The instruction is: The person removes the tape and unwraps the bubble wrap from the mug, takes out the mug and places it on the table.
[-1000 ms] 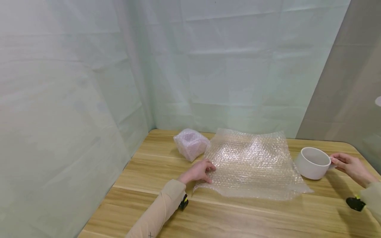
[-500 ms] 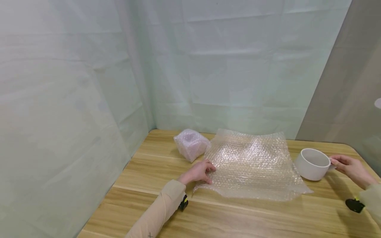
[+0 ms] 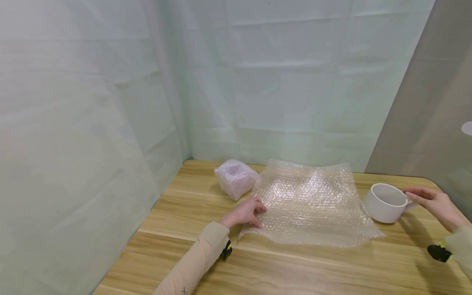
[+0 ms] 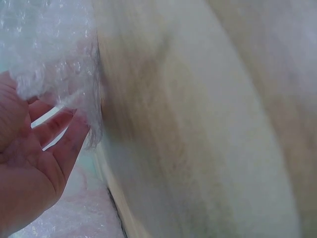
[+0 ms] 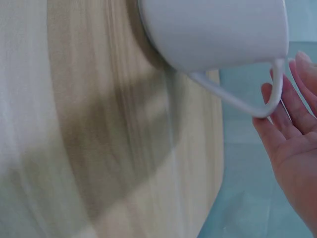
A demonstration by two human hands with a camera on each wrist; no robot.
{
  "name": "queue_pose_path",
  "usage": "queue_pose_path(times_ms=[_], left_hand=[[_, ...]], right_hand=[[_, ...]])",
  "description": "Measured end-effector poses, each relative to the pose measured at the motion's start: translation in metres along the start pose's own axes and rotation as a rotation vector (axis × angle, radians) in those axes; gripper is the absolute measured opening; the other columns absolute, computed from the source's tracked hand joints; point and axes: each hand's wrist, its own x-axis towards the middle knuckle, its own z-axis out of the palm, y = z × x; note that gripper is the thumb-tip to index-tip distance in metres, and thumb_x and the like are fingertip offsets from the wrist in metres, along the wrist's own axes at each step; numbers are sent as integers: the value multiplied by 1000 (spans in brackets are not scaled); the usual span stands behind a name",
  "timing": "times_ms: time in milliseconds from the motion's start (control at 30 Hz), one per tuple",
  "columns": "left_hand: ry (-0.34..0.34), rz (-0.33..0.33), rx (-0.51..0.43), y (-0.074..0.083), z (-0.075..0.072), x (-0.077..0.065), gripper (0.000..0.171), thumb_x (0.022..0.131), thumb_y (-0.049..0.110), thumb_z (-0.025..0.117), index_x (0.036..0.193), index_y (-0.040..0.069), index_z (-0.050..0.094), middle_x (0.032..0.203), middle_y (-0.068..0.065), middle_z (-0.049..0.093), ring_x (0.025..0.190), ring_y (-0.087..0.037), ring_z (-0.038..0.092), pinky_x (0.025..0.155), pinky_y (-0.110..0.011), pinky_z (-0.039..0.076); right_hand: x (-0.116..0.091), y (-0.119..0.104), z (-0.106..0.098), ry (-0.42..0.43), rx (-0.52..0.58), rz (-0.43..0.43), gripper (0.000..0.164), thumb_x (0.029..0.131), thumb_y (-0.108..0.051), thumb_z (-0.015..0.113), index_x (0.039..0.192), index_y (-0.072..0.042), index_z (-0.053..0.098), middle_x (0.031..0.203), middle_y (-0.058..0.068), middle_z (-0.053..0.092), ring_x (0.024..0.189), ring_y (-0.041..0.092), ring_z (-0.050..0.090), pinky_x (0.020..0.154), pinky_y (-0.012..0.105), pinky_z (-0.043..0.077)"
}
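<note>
A large sheet of bubble wrap lies spread flat on the table. My left hand rests at its left edge, fingers and thumb spread apart and touching the plastic. The left wrist view shows the wrap's crinkled edge overlapping those fingertips. To the right of the sheet stands a white mug, upright with its opening up and its handle pointing right. My right hand pinches that handle between thumb and fingers. In the right wrist view the thumb touches the outer bend, with fingers behind it.
A bundle wrapped in bubble wrap stands at the back left, beside the sheet's corner. Everything sits on a wooden table. Pale curtains hang behind and to the left of it.
My right fingers have shifted slightly left and further over the mug's handle, and lie straighter. The left hand, sheet and wrapped bundle stay in place.
</note>
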Motion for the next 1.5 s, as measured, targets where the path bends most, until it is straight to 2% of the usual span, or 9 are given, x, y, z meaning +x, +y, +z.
queue_pose_path(times_ms=[100,200,367,433,600,700,800,1033,1500], left_hand=[[1,-4,-5,0,1,-1,49,65,17,81,109,7,63,100,3,51,89,-14,50,75,-21,41],[6,-11,-18,0,2,-2,49,65,18,81,109,7,63,100,3,51,90,-15,49,76,-21,41],[14,-8,-45,-1,3,-5,48,65,16,81,108,5,64,100,1,52,89,-15,50,76,-22,41],[16,-2,-39,-1,4,-5,47,65,15,81,108,5,64,100,1,52,88,-14,49,75,-22,41],[17,17,-7,0,4,-7,45,65,15,81,106,5,64,102,-1,52,85,-12,49,73,-21,41],[15,24,9,1,4,-8,43,66,14,80,105,5,64,103,-2,52,86,-13,49,74,-21,41],[9,19,10,4,3,-8,41,67,12,79,104,5,64,102,-1,52,88,-14,48,76,-23,41],[-4,15,26,8,2,-9,41,67,10,78,105,5,64,102,-1,51,91,-13,46,79,-23,40],[32,59,1,8,-3,-8,43,66,7,78,106,2,63,104,-5,50,93,-20,49,79,-24,41]], right_hand=[[0,-9,1,28,8,8,41,93,-32,50,117,1,50,93,-34,46,86,-15,36,78,49,33],[0,-16,2,65,2,-6,37,92,-31,51,114,-2,52,92,-34,45,85,-14,35,78,53,32],[0,-26,3,110,-7,-36,36,92,-32,53,116,-4,53,93,-33,47,87,-14,38,70,22,35],[0,-31,4,97,13,-35,37,92,-32,52,117,-5,52,94,-33,48,88,-13,38,75,23,36],[-1,-46,9,35,-13,-28,44,92,-36,49,121,-3,49,99,-28,46,90,-11,36,82,56,33],[-2,-56,12,25,-47,-44,47,92,-36,50,123,-1,48,102,-24,46,91,-9,36,81,59,33],[-2,-64,15,40,-65,-62,48,92,-36,51,123,1,49,102,-22,47,91,-8,37,79,57,35],[-2,-77,23,64,-96,-148,37,91,-28,55,116,-1,55,100,-23,52,90,-10,41,65,15,38],[3,-103,47,-24,-49,-171,36,92,-27,54,117,-2,54,107,1,58,91,-6,46,71,17,40]])
